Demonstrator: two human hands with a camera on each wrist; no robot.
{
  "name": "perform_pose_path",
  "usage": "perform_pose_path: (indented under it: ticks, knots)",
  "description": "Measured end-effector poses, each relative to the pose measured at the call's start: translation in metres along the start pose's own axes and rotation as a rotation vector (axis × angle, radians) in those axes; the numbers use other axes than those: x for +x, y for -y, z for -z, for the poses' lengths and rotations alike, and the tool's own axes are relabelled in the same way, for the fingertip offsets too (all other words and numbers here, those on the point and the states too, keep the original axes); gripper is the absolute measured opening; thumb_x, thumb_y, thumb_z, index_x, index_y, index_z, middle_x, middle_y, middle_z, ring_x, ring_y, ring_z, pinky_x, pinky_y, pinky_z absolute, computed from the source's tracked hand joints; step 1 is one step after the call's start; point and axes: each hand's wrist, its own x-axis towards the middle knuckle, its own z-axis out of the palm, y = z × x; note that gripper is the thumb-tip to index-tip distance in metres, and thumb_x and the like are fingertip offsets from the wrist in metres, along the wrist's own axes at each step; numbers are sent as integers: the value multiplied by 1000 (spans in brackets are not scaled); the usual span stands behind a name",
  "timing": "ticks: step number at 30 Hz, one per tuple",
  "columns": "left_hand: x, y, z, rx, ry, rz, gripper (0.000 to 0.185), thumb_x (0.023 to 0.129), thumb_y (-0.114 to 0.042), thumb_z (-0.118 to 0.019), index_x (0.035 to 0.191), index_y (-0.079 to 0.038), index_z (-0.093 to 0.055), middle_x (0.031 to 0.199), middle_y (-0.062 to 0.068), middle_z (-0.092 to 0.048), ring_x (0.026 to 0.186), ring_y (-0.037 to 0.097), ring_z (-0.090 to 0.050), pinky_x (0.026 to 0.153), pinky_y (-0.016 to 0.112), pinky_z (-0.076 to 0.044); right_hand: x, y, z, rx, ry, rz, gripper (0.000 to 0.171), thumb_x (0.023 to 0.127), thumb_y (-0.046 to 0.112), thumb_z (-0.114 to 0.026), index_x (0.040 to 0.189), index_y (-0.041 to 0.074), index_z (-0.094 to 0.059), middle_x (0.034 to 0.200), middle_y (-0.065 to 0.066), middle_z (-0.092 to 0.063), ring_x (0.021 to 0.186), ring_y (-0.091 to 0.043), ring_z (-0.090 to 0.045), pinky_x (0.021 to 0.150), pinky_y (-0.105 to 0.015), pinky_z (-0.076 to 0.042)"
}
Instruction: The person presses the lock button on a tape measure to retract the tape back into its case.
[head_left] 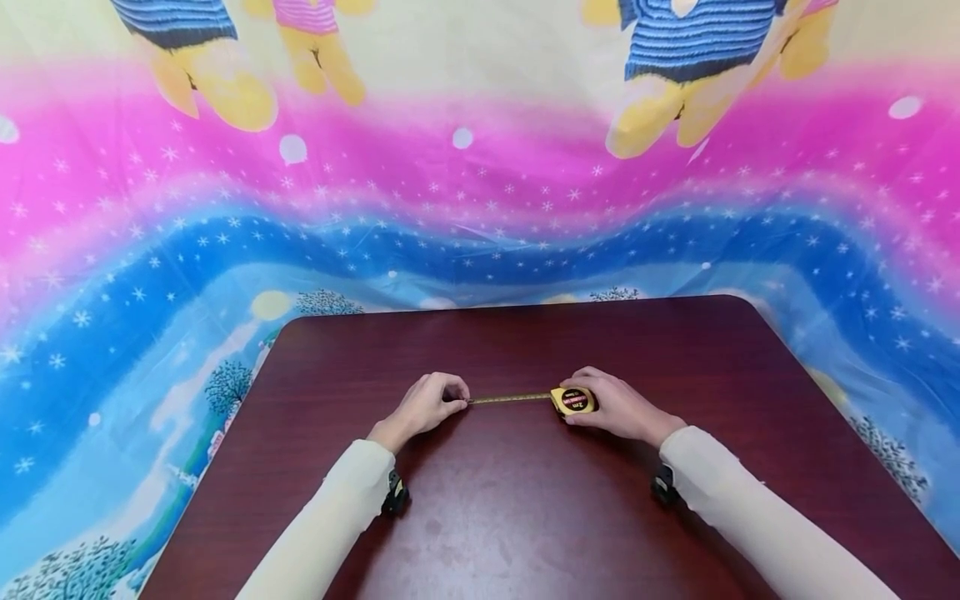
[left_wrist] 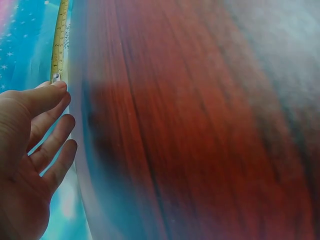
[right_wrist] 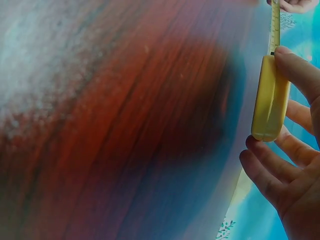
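A yellow tape measure [head_left: 574, 401] with a dark round label is held above the table by my right hand [head_left: 617, 406], thumb and fingers around its case. From the case a stretch of yellow blade [head_left: 510, 399] runs left to my left hand [head_left: 427, 406]. There the thumb and forefinger pinch the metal end hook [left_wrist: 57, 77], while the other fingers stay loosely bent. In the right wrist view the case [right_wrist: 270, 100] shows edge-on, with the thumb near the blade's mouth and fingertips at its lower end.
Under both hands lies a dark reddish-brown table [head_left: 510, 500] with rounded far corners. A colourful printed cloth [head_left: 465, 192] hangs behind it and around its sides. Each wrist carries a small black strapped device [head_left: 395, 493].
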Motion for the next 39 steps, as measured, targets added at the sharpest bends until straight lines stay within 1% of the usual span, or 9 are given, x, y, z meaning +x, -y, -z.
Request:
perform_pose_path:
  ticks: [3,8,15,20,27,34,39]
  knots:
    - [2,-2,0,6,11,2,5,92,-17,-76,89,-20,-73,84,-11,-70,79,5,-62,79,32,-52,2,1,0,-3,-1,4,59,86,44,-79,136,17,-63,133,-5,-59,116,-21,-59,96,-43,-52]
    - [5,-5,-2,3,26,-16,5,93,-21,-75,90,-18,-74,85,-10,-71,80,5,-63,79,32,-52,4,1,-3,-13,0,6,59,86,44,-79,137,18,-63,133,-5,-59,116,-21,-59,96,-43,-52]
    - [8,-6,-7,3,25,-26,7,93,-18,-75,88,-23,-73,84,-12,-70,79,3,-63,77,29,-52,6,2,-6,-9,5,4,59,86,44,-79,136,18,-63,132,-4,-59,115,-20,-59,96,-43,-52]
    - [9,-6,-8,2,24,-33,6,92,-18,-76,89,-23,-73,85,-12,-70,80,3,-63,78,28,-52,6,5,-6,-12,5,11,59,86,44,-79,136,17,-63,131,-4,-60,114,-20,-59,95,-42,-51]
    - [11,-8,-9,2,44,-31,5,95,-21,-72,90,-22,-74,87,-12,-71,83,4,-64,80,29,-52,8,8,-8,-21,-1,21,58,86,43,-79,136,17,-64,130,-4,-60,114,-20,-59,95,-43,-51]
    - [11,-12,-10,-9,50,-25,7,94,-19,-74,89,-25,-73,86,-13,-71,82,4,-64,80,29,-53,8,11,-11,-24,5,18,60,86,46,-79,137,18,-63,131,-3,-59,114,-19,-59,95,-42,-52]
    - [14,-16,-10,-3,51,-31,6,94,-21,-74,89,-24,-73,86,-14,-70,82,3,-64,79,28,-52,10,13,-9,-23,5,24,60,85,45,-80,136,19,-63,130,-2,-59,111,-18,-59,94,-41,-53]
